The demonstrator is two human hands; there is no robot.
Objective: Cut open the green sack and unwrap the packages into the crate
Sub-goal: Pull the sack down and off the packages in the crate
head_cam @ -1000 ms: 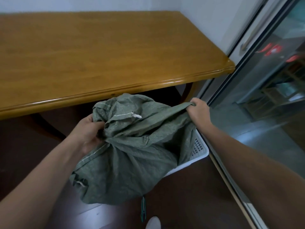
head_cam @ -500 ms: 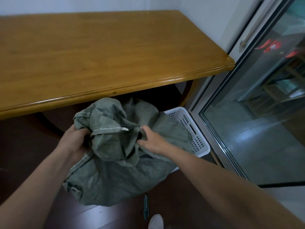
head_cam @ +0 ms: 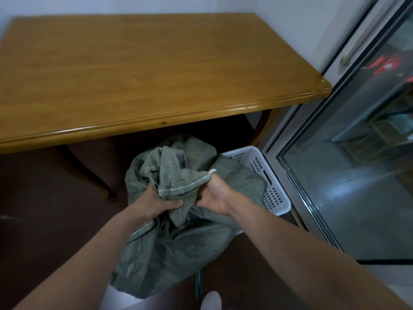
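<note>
The crumpled, dull-green woven sack [head_cam: 174, 249] hung bunched between the person's two hands, its slack lower part drooping below the grip towards the dark brown floor [head_cam: 44, 209]. The left hand [head_cam: 156, 203] gripped a gathered fold of the fabric, fingers curled under and round it. Just beside it, the right hand [head_cam: 215, 196] was closed on the neighbouring fold, where the sack's white-stitched hem [head_cam: 190, 186] ran up from one fist to the other and ended in a frayed white tip above the right knuckles. More loose cloth rose in a rumpled heap beyond both hands. To the right of the grip and partly under the sack stood the white perforated plastic crate [head_cam: 275, 195], with the fabric draped over its near-left side; what lay inside could not be told. Below the grip, near the sack's lowest edge, a thin dark-green object [head_cam: 199, 285] lay on the floor, too small to identify, and just beside it showed the pale toe of a shoe [head_cam: 211, 299]. Beyond the hands stretched the long honey-coloured wooden table [head_cam: 156, 74], with a curved leg [head_cam: 89, 173] to the left of the grip. Farther right than the crate stood a metal-framed glass door [head_cam: 346, 175].
</note>
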